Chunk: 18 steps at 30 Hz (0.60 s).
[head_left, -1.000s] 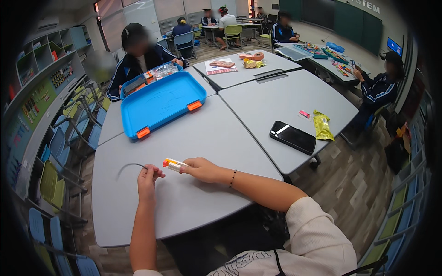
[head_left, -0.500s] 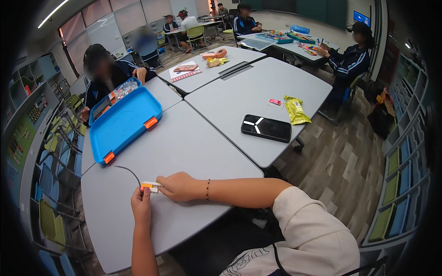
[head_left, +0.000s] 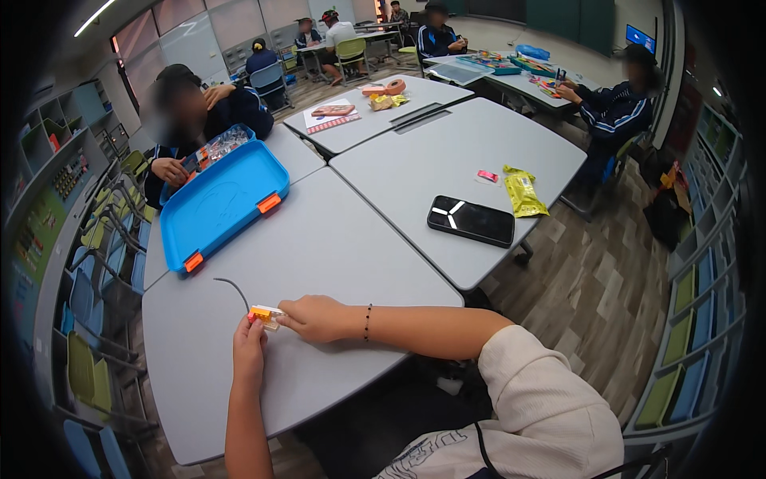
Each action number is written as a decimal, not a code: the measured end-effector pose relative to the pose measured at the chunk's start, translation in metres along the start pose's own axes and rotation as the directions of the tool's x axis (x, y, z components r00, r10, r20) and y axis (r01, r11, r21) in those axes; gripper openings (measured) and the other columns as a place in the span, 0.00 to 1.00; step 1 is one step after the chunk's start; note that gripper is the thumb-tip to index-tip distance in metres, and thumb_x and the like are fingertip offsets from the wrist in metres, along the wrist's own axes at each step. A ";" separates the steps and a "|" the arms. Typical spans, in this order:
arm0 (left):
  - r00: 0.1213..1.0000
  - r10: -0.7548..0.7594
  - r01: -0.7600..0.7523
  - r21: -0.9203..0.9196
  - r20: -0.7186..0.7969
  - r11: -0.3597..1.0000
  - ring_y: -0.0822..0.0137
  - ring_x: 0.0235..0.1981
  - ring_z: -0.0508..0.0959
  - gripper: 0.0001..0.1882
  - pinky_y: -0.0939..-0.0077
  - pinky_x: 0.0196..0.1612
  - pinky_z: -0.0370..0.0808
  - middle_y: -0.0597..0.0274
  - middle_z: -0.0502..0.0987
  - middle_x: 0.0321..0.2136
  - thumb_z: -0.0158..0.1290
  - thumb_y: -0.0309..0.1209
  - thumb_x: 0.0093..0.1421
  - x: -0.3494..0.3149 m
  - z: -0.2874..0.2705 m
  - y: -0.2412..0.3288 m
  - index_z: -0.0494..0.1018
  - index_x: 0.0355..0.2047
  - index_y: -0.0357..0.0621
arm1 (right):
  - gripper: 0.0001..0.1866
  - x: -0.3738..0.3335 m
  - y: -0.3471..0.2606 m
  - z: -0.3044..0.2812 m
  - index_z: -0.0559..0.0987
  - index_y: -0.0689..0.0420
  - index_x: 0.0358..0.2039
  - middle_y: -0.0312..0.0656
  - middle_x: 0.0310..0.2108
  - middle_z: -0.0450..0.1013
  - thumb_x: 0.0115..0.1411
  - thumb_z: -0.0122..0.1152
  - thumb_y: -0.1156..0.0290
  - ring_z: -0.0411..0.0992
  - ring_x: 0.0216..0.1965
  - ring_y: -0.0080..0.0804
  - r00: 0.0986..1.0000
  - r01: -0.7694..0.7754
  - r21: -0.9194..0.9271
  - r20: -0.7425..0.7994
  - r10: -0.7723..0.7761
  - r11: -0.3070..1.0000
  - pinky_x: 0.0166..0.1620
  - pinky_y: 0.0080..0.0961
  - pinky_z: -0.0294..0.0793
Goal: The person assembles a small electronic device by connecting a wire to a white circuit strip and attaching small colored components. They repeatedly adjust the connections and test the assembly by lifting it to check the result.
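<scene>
Small toy block (head_left: 261,314) with a thin grey cord (head_left: 238,290)
Orange, red and whitish, the block is pinched between the hands (head_left: 316,318); the cord curves leftward from beside its red end, far tip free.

Grey tables (head_left: 351,247) side by side: from the middle, blue tray (head_left: 219,211) around 9:30, notebook (head_left: 333,124) 11:30ish, black phone (head_left: 471,223) plus yellow packet (head_left: 523,194) 2:30ish.

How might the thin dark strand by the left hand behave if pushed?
Being so thin, the strand probably bends easily and weighs little. It seems springy rather than limp, holding a smooth arc beyond the left hand.
</scene>
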State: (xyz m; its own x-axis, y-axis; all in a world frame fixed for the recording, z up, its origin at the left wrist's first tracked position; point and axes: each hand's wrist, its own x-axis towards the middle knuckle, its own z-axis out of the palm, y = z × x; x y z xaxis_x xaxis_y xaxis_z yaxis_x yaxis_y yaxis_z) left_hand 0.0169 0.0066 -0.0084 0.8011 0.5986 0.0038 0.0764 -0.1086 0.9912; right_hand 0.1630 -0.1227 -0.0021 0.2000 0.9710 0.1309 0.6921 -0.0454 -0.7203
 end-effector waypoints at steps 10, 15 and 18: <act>0.988 0.107 -0.086 0.183 -0.107 0.979 0.81 0.23 0.59 0.13 0.83 0.26 0.57 0.74 0.64 0.20 0.48 0.36 0.63 0.010 -0.012 -0.013 0.67 0.24 0.44 | 0.21 -0.001 0.000 -0.011 0.75 0.59 0.39 0.51 0.28 0.75 0.67 0.41 0.54 0.73 0.32 0.48 0.987 -0.082 0.134 -0.126 0.099 0.988 0.37 0.40 0.70; 0.976 0.129 0.008 0.617 -0.177 0.787 0.74 0.23 0.65 0.15 0.76 0.29 0.62 0.67 0.70 0.20 0.51 0.37 0.60 0.011 -0.020 -0.019 0.68 0.21 0.40 | 0.19 0.008 0.012 -0.012 0.74 0.60 0.38 0.49 0.28 0.75 0.67 0.42 0.56 0.73 0.31 0.45 0.966 -0.114 0.208 -0.204 0.157 0.971 0.37 0.37 0.69; 0.944 0.317 -0.095 0.844 -0.092 0.528 0.59 0.29 0.70 0.13 0.66 0.39 0.62 0.59 0.71 0.21 0.54 0.38 0.55 0.012 -0.020 -0.021 0.69 0.22 0.42 | 0.18 0.014 0.020 -0.008 0.74 0.60 0.38 0.46 0.28 0.75 0.67 0.41 0.59 0.72 0.30 0.39 0.954 -0.152 0.389 -0.181 0.237 0.909 0.37 0.33 0.69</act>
State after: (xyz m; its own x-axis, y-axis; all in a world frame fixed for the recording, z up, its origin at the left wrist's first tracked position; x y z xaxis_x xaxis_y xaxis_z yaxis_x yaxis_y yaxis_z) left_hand 0.0126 0.0318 -0.0268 0.7258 0.6037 0.3298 0.4650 -0.7839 0.4114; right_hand 0.1854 -0.1120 -0.0094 0.4805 0.8736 0.0775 0.3286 -0.0974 -0.9394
